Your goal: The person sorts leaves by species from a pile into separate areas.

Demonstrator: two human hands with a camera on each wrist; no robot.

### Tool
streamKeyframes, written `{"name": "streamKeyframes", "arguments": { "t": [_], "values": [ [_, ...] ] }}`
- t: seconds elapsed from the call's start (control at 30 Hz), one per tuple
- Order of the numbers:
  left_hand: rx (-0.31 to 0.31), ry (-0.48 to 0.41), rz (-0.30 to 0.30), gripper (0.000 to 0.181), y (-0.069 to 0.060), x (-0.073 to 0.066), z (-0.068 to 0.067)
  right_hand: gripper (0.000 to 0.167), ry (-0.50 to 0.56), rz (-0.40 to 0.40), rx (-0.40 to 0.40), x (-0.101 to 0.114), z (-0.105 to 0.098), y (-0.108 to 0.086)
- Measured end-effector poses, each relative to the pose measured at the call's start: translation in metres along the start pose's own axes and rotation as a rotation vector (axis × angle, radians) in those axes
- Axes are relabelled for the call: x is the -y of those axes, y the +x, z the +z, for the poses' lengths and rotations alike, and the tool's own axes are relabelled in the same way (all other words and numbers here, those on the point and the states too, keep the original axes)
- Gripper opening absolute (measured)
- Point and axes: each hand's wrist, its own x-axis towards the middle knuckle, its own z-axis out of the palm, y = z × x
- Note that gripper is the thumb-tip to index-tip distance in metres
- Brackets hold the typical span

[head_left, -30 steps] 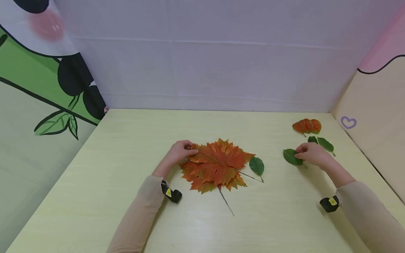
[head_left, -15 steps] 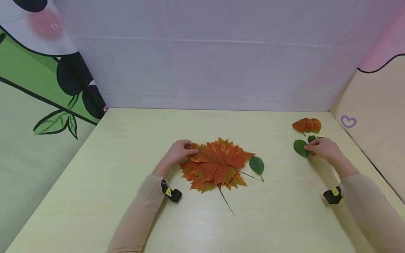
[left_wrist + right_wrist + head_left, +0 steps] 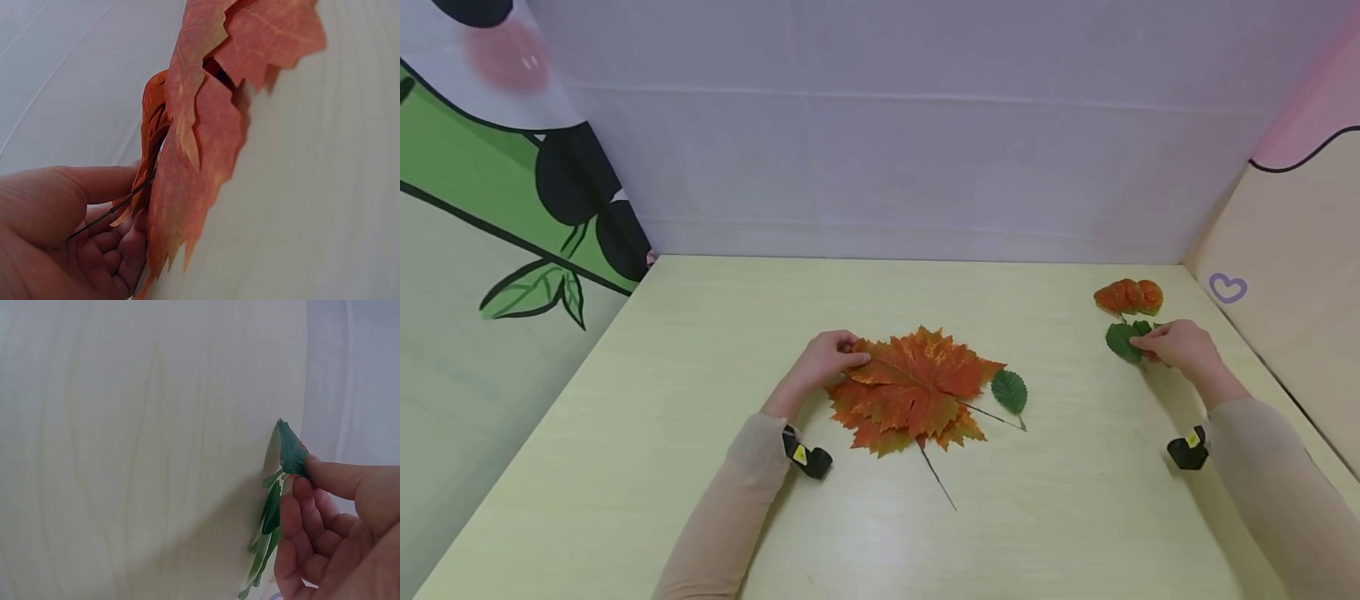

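Observation:
My left hand point(image 3: 829, 360) pinches the left edge of an orange maple leaf point(image 3: 917, 375) in a small pile at mid-table. In the left wrist view, thumb and fingers point(image 3: 112, 182) close on a curled orange leaf, and a thin dark stem point(image 3: 112, 210) crosses the palm. Between thumb and fingers my right hand point(image 3: 1183, 346) holds a green leaf point(image 3: 1122, 342) at the right of the table. Other green leaves point(image 3: 271, 512) lie under that hand, partly hidden by it. A single green leaf point(image 3: 1009, 391) rests beside the pile's right edge.
Several small red-orange leaves point(image 3: 1127, 297) lie overlapping at the far right, just behind the green ones. Two thin stems stick out of the pile toward the front and right. A pale fabric wall point(image 3: 880, 175) stands along the back edge of the table point(image 3: 865, 542).
My right hand has carried the green leaf back and to the right, over the other green leaves. My left hand and the maple leaves have stayed in place.

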Motion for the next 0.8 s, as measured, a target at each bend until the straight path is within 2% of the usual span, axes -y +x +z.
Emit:
{"name": "streamKeyframes", "arguments": {
  "t": [0.17,0.33,0.53,0.67,0.8],
  "values": [
    [0.000,0.009,-0.015,0.027,0.002,0.001,0.001,0.039,-0.025,0.011,-0.029,-0.001,0.001,0.002],
    [0.004,0.018,-0.007,0.028,0.003,0.001,0.001,0.038,-0.049,0.060,-0.073,-0.002,0.004,0.003],
    [0.006,0.019,-0.007,0.027,0.002,-0.001,0.001,0.044,-0.057,0.093,-0.139,-0.002,0.007,0.002],
    [0.005,0.020,-0.003,0.028,0.001,-0.002,0.001,0.046,-0.053,0.082,-0.158,0.000,0.008,0.001],
    [0.000,0.020,-0.004,0.027,0.001,-0.002,0.001,0.045,-0.057,0.024,-0.156,0.006,0.011,-0.001]
  ]
}}
